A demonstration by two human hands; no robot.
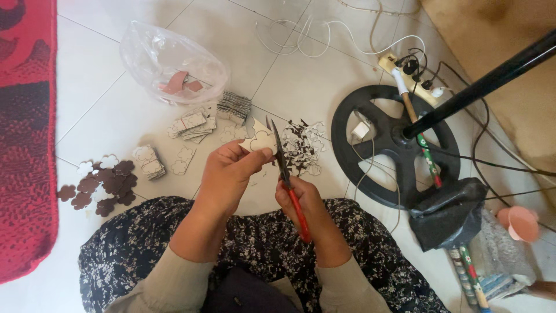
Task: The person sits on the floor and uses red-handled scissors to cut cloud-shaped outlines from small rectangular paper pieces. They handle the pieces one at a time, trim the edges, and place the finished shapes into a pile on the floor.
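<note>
My left hand pinches a small pale card piece with a scalloped outline, held above my lap. My right hand grips red-handled scissors; their dark blades point up and away, and they cut into the right edge of the card piece. Below both hands lies my dark floral skirt.
On the tiled floor: a pile of offcuts, stacks of card pieces, cut flower shapes in brown and white, and a clear plastic bag. A black round stand base with pole, a power strip with cables, a red rug at left.
</note>
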